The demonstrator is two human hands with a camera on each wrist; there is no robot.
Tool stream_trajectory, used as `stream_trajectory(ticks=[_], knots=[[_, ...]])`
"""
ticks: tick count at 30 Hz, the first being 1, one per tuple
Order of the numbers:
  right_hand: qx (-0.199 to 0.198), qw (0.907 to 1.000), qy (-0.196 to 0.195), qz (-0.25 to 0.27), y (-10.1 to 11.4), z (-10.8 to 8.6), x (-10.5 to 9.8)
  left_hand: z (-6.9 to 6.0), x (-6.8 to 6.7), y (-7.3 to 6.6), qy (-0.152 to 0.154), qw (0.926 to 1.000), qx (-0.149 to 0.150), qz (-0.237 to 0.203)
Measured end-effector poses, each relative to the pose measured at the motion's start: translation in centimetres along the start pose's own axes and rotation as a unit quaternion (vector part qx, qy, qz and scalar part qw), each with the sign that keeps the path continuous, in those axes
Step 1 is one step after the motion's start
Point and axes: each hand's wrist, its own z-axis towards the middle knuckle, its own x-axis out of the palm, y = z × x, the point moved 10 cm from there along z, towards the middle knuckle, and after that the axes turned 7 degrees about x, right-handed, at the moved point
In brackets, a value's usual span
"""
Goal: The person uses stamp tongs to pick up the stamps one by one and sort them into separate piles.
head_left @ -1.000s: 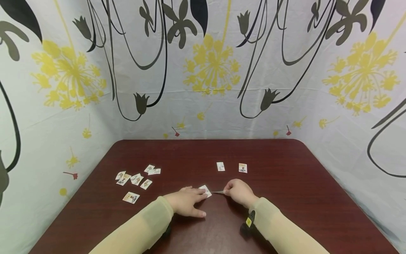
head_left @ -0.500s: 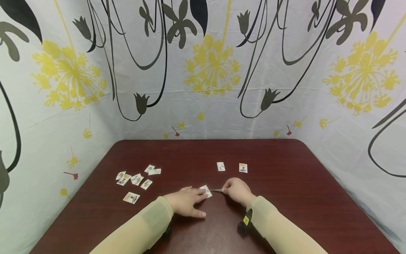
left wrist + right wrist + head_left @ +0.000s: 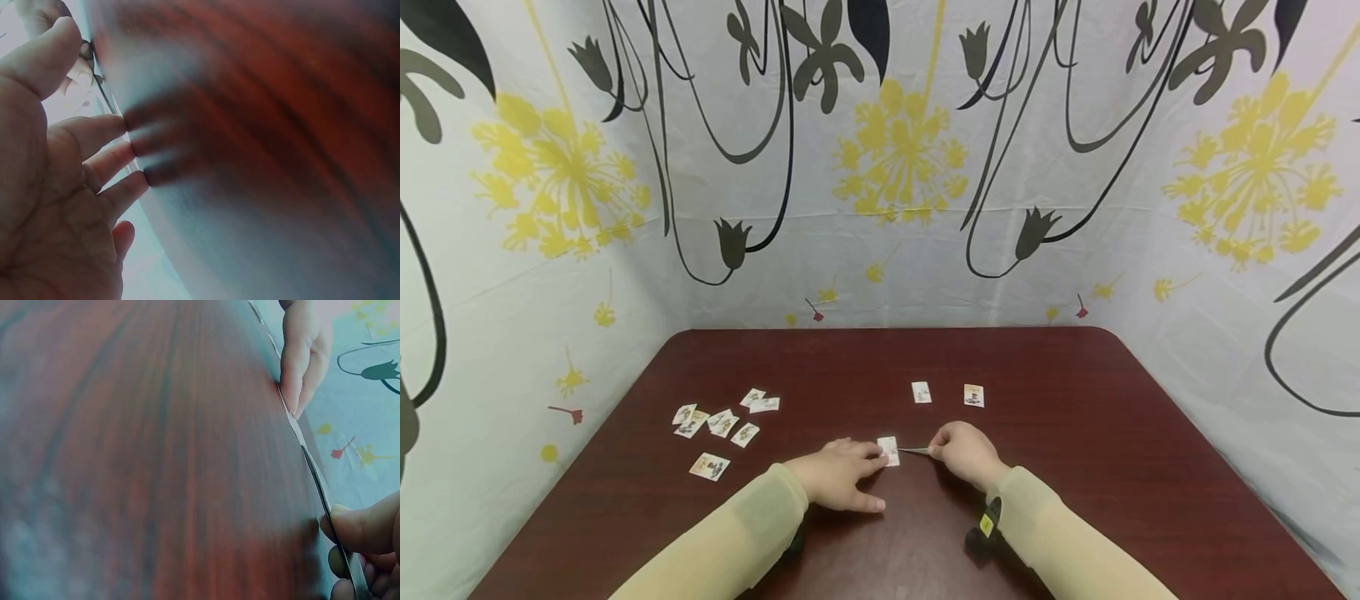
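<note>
A small white printed card (image 3: 890,451) lies on the dark red table in front of my hands in the head view. My left hand (image 3: 841,475) is spread palm down, its fingertips at the card's left edge. In the left wrist view its fingers (image 3: 94,134) reach down to the tabletop. My right hand (image 3: 966,455) pinches slim metal tweezers (image 3: 915,451) between thumb and fingers, held low and nearly level. Their tip meets the card's right edge. In the right wrist view the tweezers (image 3: 319,484) appear edge-on, so their tips are hard to make out.
Several small cards (image 3: 746,435) lie scattered at the left of the table (image 3: 1075,500), some overlapping. One card (image 3: 710,467) lies nearer to me. Two more, a left card (image 3: 921,392) and a right card (image 3: 973,396), lie apart beyond my hands. Patterned cloth (image 3: 880,275) surrounds the table.
The card between my hands has turned from a slant to nearly straight. My left fingertips now cover less of it. The right hand has shifted only slightly, still holding the tweezers.
</note>
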Motion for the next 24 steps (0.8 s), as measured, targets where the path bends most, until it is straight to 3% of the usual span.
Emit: stream_trajectory(ticks=[7, 24], knots=[[0.011, 0.9999, -0.004, 0.011, -0.3, -0.2, -0.1, -0.1, 0.0, -0.2, -0.001, 0.9999, 0.013, 0.004], [0.025, 0.9995, -0.019, 0.0, 0.5, -1.0, 0.2, -0.2, 0.3, 0.1, 0.002, 1.0, 0.001, -0.004]])
